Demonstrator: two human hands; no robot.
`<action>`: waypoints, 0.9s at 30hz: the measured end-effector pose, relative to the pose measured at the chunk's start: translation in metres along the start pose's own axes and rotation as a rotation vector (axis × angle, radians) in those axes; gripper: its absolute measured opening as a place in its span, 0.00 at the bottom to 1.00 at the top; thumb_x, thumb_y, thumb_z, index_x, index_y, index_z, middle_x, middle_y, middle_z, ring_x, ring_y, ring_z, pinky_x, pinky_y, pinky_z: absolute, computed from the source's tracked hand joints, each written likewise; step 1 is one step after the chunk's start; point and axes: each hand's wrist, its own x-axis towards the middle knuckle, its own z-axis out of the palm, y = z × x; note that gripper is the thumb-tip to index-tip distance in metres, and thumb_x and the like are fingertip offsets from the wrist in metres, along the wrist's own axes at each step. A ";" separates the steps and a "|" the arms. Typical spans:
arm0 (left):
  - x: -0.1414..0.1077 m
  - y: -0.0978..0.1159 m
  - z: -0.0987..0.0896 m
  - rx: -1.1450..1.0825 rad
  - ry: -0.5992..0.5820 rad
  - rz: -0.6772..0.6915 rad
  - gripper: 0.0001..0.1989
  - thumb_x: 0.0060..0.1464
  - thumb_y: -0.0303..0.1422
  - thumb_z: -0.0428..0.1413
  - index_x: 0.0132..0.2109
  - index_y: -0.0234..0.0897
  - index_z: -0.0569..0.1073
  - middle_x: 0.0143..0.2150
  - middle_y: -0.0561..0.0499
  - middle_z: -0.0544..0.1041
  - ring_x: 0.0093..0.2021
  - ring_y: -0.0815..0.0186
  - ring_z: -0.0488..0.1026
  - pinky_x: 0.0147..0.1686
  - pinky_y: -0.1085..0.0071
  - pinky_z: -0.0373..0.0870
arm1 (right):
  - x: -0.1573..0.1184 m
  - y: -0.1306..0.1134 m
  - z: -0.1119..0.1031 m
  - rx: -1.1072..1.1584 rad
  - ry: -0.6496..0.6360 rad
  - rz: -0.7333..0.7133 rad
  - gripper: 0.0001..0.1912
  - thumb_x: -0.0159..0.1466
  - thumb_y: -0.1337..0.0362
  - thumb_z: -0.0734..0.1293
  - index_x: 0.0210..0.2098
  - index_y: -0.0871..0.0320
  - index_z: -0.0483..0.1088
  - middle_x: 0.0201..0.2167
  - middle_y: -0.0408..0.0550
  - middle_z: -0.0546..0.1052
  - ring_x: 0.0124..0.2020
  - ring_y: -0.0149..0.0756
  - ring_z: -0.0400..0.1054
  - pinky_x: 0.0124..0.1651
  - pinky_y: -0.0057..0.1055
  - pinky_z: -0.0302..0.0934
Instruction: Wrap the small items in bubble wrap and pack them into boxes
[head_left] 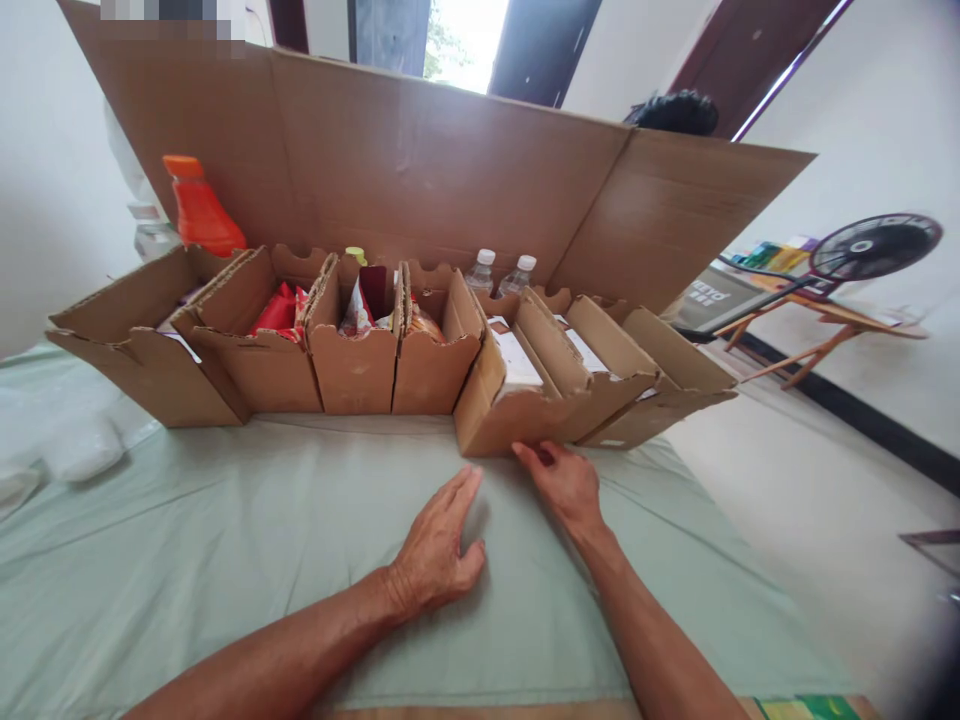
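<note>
My left hand point(442, 545) is above the green cloth point(300, 520), fingers stretched forward and thumb apart, holding nothing. Farther right, my right hand point(566, 485) is at the lower front edge of a cardboard box point(517, 415). Its fingers are partly bent and apart, with nothing visible between them; I cannot tell if it touches the box. White papers or packets point(517, 360) show inside that box. Right of it stand another box point(611, 340) with a white item and an end box point(675, 360).
More open boxes run leftward, holding a red packet point(277, 312), patterned packets point(358, 312) and an orange-brown packet point(424, 322). Behind them are an orange bottle point(202, 210), clear bottles point(517, 275) and a tall cardboard panel point(450, 150). A fan point(862, 247) stands at right.
</note>
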 end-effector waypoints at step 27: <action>-0.005 -0.005 -0.001 0.076 -0.017 0.036 0.24 0.55 0.25 0.54 0.59 0.37 0.75 0.70 0.35 0.67 0.68 0.49 0.68 0.64 0.45 0.69 | 0.003 0.037 0.018 0.258 0.184 -0.139 0.20 0.59 0.59 0.66 0.49 0.58 0.76 0.49 0.57 0.79 0.51 0.49 0.72 0.48 0.44 0.70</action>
